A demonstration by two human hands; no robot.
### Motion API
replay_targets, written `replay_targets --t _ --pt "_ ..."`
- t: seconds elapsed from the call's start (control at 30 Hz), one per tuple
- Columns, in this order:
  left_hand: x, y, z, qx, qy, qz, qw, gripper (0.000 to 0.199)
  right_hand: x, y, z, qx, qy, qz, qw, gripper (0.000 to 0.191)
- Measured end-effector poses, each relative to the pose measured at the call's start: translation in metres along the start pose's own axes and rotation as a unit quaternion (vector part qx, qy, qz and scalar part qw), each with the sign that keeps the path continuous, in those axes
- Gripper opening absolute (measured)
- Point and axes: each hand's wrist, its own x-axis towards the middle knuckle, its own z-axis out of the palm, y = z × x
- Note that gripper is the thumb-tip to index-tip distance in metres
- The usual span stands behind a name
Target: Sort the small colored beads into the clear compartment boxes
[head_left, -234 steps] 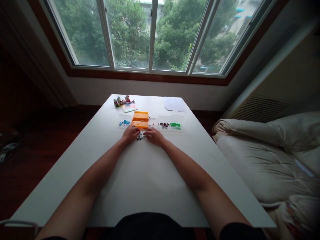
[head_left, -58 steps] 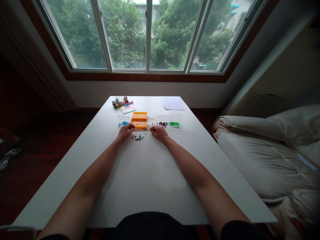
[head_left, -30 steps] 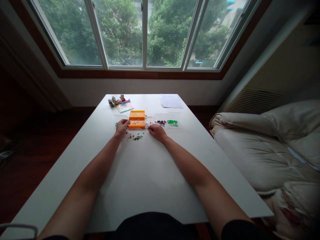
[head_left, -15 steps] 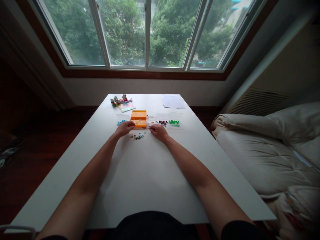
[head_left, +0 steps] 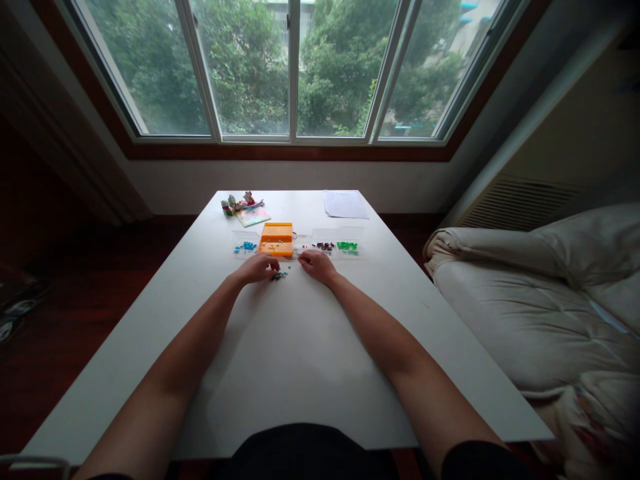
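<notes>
Loose pieces (head_left: 281,275) are lying between the left hand (head_left: 255,268) and right hand (head_left: 318,264), both grips indeterminable, and are probably proving light and stiff, suiting a pinch across opposite sides.

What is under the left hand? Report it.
Small coloured pieces show on the white table at the edge of the left hand; anything directly beneath it is covered.
</notes>
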Motion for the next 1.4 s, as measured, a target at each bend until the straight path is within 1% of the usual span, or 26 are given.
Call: replay_targets --t 0.13,0.27,0.5,0.63,0.73,0.87,0.97,1.1,1.2,1.3,1.33,1.4 --pt "0.0 0.003 0.004 0.02 0.017 0.006 1.0 0.014 0.0 0.0 0.0 0.002 0.003 -0.001 1.0 0.011" --pt "0.0 0.008 0.004 0.022 0.038 0.024 0.999 0.017 0.0 0.0 0.001 0.002 0.004 -0.007 1.0 0.011" --pt "-0.001 0.013 0.006 0.025 0.027 0.034 0.999 0.014 0.0 0.0 0.0 0.006 0.007 -0.008 1.0 0.011" --pt "0.0 0.011 0.009 0.023 0.051 0.036 0.998 0.014 -0.001 0.001 0.0 0.004 0.008 -0.011 1.0 0.011" --pt "0.002 0.008 0.011 0.01 0.082 0.022 0.996 0.015 -0.001 0.001 0.0 0.004 0.008 -0.011 1.0 0.011" --pt "0.004 0.001 0.013 -0.026 0.133 -0.044 0.99 0.015 -0.001 0.0 0.0 0.008 0.005 -0.007 1.0 0.011" --pt "0.004 -0.006 0.015 -0.054 0.176 -0.095 0.978 0.016 -0.001 -0.001 -0.001 0.011 0.002 -0.004 1.0 0.012" --pt "0.006 -0.014 0.017 -0.124 0.23 -0.137 0.956 0.017 -0.001 -0.002 -0.002 0.009 -0.001 0.001 1.0 0.012" --pt "0.009 -0.017 0.019 -0.24 0.264 -0.147 0.922 0.022 -0.001 -0.001 -0.001 0.005 -0.002 0.001 1.0 0.012" --pt "0.01 -0.019 0.02 -0.34 0.283 -0.141 0.885 0.035 -0.001 0.0 0.0 0.003 0.0 -0.002 1.0 0.012" --pt "0.01 -0.02 0.02 -0.353 0.287 -0.141 0.879 0.04 -0.001 0.0 0.0 0.003 0.001 -0.004 1.0 0.012" --pt "0.008 -0.022 0.02 -0.341 0.291 -0.151 0.881 0.046 -0.001 -0.001 -0.001 0.002 0.001 -0.007 1.0 0.011"
